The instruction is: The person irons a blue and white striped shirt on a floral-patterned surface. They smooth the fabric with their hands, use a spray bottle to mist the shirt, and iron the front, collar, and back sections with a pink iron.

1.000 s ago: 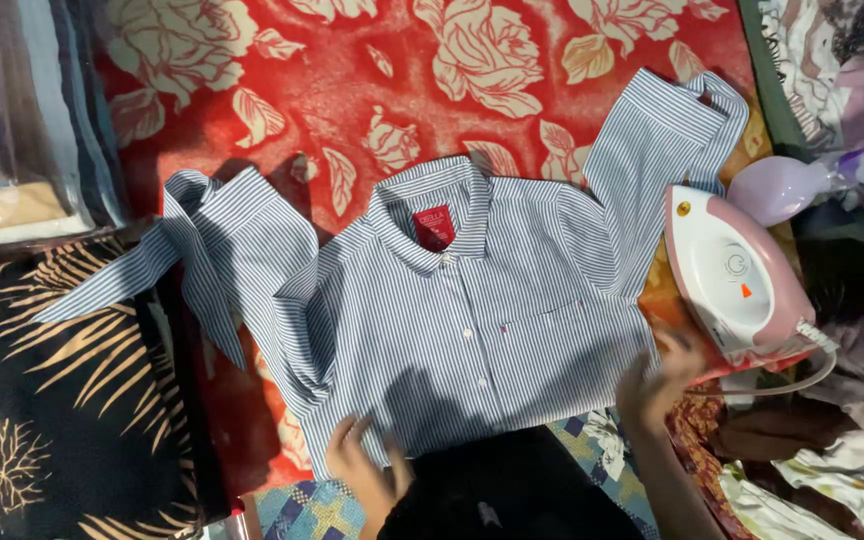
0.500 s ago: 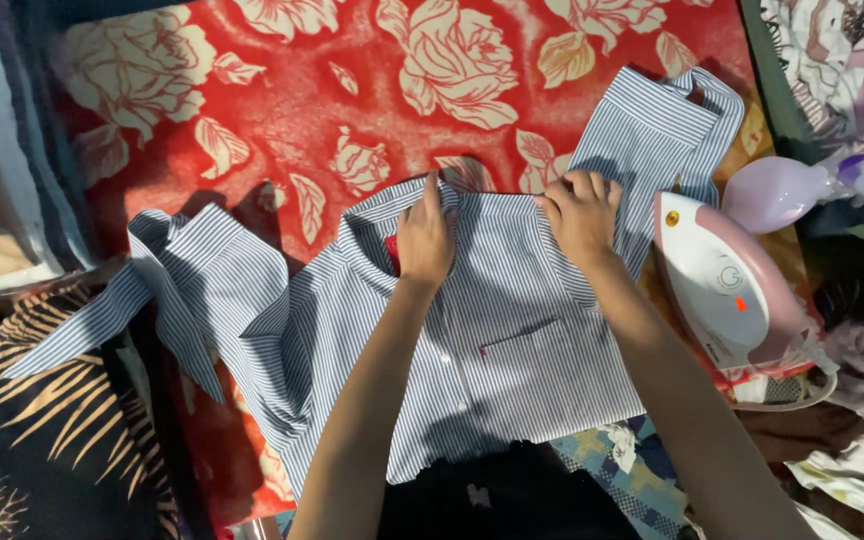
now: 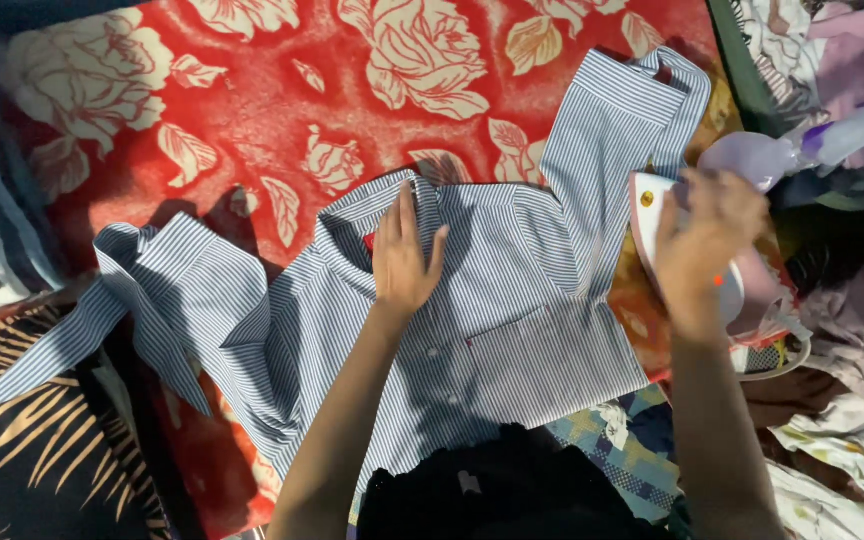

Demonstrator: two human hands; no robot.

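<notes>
Head view: striped blue-and-white shirt (image 3: pixel 512 330) spread front-up on a red blanket with cream roses (image 3: pixel 252 110), collar toward the top, one sleeve trailing to the left and the other folded up to the right. Left hand (image 3: pixel 404 255) lies flat on the shirt just below the collar, its grip open and holding nothing. Right hand (image 3: pixel 707 245), blurred, rests over the pink-and-white iron (image 3: pixel 742 300) standing beside the shirt's right edge; whether its grip has closed on the iron cannot be told.

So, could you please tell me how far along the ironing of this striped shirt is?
Done: the striped shirt lies spread, buttoned, on the red floral blanket. In hand: the left hand presses the collar flat while the right hand grips the pink iron. Left: the iron is not yet on the cloth.
</notes>
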